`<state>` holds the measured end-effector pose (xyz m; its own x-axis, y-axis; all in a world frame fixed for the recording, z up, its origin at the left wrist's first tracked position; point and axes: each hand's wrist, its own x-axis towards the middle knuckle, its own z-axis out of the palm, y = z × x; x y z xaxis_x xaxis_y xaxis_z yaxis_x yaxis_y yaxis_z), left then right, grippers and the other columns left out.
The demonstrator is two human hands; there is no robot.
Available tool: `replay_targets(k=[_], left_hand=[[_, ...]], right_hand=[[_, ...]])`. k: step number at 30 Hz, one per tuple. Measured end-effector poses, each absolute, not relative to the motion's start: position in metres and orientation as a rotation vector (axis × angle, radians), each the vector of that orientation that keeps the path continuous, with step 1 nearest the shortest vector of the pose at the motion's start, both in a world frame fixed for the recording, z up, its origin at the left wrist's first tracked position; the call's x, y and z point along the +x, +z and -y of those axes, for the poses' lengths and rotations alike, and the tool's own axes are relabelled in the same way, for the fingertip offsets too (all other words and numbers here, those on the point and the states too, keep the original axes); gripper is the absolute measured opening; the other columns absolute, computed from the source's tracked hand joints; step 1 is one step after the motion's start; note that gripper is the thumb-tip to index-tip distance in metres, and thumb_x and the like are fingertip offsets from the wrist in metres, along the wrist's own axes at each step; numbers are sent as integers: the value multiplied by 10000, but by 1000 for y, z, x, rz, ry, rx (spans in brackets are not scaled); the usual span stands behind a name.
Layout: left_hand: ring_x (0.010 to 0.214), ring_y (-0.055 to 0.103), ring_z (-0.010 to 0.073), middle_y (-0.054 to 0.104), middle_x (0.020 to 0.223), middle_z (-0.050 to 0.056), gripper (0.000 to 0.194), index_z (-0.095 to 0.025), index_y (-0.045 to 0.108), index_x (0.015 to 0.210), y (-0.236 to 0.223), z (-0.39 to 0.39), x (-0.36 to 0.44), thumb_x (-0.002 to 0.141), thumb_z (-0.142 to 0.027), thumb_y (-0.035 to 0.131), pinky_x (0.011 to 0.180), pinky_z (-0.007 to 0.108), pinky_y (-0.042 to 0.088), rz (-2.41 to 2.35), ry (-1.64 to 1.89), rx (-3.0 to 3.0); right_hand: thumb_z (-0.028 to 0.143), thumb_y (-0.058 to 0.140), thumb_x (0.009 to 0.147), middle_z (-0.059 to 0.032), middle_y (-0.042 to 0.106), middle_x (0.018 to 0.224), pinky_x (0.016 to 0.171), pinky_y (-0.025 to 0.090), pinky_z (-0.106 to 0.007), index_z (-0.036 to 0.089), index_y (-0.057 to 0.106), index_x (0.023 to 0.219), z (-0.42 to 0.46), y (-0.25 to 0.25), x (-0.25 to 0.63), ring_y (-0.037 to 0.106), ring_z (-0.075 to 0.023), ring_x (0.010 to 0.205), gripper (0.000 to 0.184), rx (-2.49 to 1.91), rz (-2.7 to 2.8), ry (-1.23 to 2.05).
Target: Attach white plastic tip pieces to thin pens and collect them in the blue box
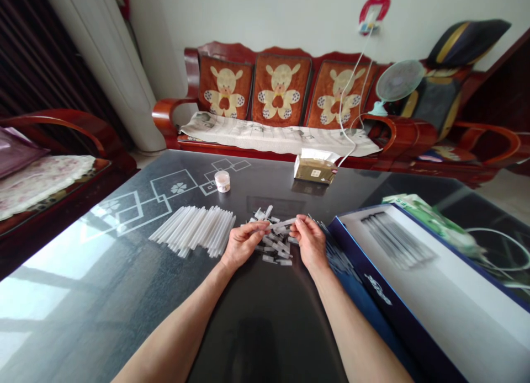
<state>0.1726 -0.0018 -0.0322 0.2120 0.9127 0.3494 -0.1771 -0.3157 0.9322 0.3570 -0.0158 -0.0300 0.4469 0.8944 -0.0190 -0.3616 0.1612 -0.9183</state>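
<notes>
Both my hands pinch one translucent white tube (280,224) held level between them, just above the dark glass table (124,294). My left hand (243,242) grips its left end and my right hand (308,239) its right end, fingers closed. Under the hands lies a loose heap of short clear caps (275,248). To the left, several white tubes (194,228) lie side by side in a row. A bundle of thin dark refills (333,250) lies by my right wrist.
An open blue-edged white box (434,283) holding several finished pens (395,242) sits at the right. A small white jar (222,181) and a tissue box (315,166) stand farther back. A red wooden sofa, a fan and an armchair surround the table.
</notes>
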Motion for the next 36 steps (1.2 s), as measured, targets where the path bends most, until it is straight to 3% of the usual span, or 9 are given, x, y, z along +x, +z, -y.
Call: replay_targets(k=[7, 11, 16, 25, 30, 36], left_hand=[[857, 659, 188, 718, 930, 72, 211, -178, 654, 1075, -28, 8, 170, 898, -187, 542, 797, 326, 500, -1052, 1392, 2542], [740, 623, 183, 696, 845, 63, 217, -172, 635, 1100, -24, 10, 170, 910, -203, 534, 718, 323, 468, -1290, 1313, 2800], [736, 610, 177, 690, 853, 53, 187, -180, 634, 1066, -24, 11, 172, 916, -247, 546, 723, 310, 464, -1386, 1317, 2807], [743, 604, 165, 657, 793, 44, 141, -174, 619, 889, -34, 7, 175, 913, -297, 555, 701, 267, 493, -1394, 1378, 2623], [773, 610, 161, 643, 814, 51, 137, -175, 616, 884, -32, 10, 176, 915, -289, 546, 730, 263, 505, -1394, 1401, 2566], [725, 627, 141, 653, 767, 40, 201, -180, 638, 859, -34, 10, 178, 937, -307, 503, 709, 238, 507, -1259, 1329, 2472]], right_hand=[[452, 738, 697, -5, 663, 749, 578, 532, -260, 191, 679, 957, 14, -31, 357, 610, -123, 632, 373, -1094, 821, 821], [471, 713, 726, -9, 672, 737, 556, 534, -259, 192, 669, 917, 18, -28, 351, 613, -125, 598, 342, -1154, 941, 800], [480, 683, 752, -11, 675, 671, 541, 541, -267, 200, 650, 873, 24, -23, 338, 636, -151, 580, 307, -1229, 1096, 817], [479, 752, 688, -16, 703, 788, 570, 535, -256, 206, 658, 953, 23, -26, 327, 665, -165, 680, 392, -1149, 943, 1091], [458, 787, 660, -5, 700, 809, 569, 510, -225, 210, 675, 899, 23, -25, 325, 661, -153, 717, 363, -1109, 872, 1160], [452, 794, 659, 6, 689, 739, 666, 529, -275, 206, 700, 840, 21, -27, 332, 636, -150, 688, 319, -1102, 869, 1153]])
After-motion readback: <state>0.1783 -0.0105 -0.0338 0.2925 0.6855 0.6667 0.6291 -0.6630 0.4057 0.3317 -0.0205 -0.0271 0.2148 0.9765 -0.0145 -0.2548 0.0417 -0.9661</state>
